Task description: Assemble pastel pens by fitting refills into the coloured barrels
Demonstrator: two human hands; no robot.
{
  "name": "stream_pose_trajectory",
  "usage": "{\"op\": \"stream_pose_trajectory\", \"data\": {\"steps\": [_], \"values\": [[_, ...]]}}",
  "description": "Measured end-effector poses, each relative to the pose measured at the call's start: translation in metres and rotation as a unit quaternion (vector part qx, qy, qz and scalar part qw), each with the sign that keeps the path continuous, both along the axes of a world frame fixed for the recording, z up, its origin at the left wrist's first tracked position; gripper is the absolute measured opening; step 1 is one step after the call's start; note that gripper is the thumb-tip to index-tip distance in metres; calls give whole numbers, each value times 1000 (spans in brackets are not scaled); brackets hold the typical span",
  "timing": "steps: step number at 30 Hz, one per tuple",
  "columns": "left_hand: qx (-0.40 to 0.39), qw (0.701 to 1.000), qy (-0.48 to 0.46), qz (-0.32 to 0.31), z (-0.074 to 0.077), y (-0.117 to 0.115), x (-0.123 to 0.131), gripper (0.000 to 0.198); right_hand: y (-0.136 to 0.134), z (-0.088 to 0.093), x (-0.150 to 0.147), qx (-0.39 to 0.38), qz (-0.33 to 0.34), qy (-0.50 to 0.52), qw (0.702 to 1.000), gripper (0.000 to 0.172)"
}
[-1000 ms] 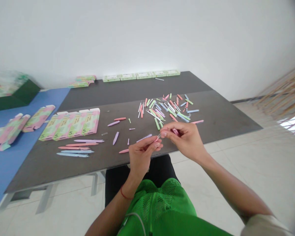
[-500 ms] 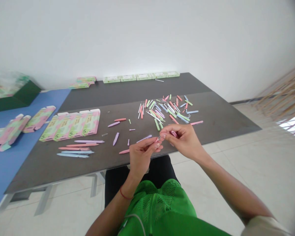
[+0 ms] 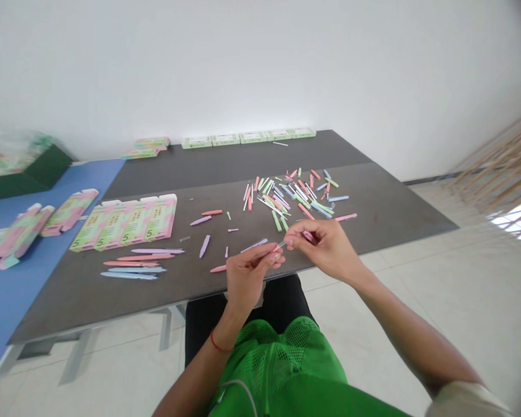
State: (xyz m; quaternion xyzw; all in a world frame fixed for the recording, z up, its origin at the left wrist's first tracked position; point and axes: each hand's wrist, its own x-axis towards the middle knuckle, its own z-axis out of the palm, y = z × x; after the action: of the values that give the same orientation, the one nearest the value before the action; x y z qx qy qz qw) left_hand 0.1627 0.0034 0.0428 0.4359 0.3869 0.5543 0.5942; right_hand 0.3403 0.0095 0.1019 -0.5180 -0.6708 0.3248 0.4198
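Observation:
My left hand (image 3: 248, 275) pinches a thin, clear pen refill (image 3: 280, 245) between thumb and fingers, its tip pointing toward my right hand (image 3: 325, 249). That hand is shut on a small pink pen part (image 3: 308, 236), partly hidden by the fingers. The two hands nearly meet above the table's front edge. A lilac pen barrel (image 3: 254, 247) lies just beyond my left fingers. Close by, a pink pen barrel (image 3: 218, 269) rests on the grey table (image 3: 191, 284). A loose heap of pastel pen parts (image 3: 290, 194) spreads beyond my right hand.
Several assembled pastel pens (image 3: 134, 260) lie in a row at the left, below flat printed box blanks (image 3: 124, 223). White-green boxes (image 3: 247, 138) line the far edge. A blue table (image 3: 35, 272) and green bin (image 3: 26, 174) stand left.
My hands have shifted slightly, with the right fingertips drawn a little away from the refill tip. The camera view has also moved slightly.

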Motion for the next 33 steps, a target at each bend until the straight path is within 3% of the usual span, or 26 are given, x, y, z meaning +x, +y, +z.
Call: {"op": "stream_pose_trajectory", "data": {"steps": [12, 27, 33], "values": [[25, 1000, 4, -12, 1, 0, 1, 16, -5, 3, 5, 28, 14, -28, 999, 14], [18, 1000, 11, -22, 3, -2, -3, 18, -6, -3, 0, -40, -1, 76, 996, 15], [25, 999, 16, -29, 4, -2, -4, 21, -7, -7, -3, -73, 38, 104, 991, 15]]}}
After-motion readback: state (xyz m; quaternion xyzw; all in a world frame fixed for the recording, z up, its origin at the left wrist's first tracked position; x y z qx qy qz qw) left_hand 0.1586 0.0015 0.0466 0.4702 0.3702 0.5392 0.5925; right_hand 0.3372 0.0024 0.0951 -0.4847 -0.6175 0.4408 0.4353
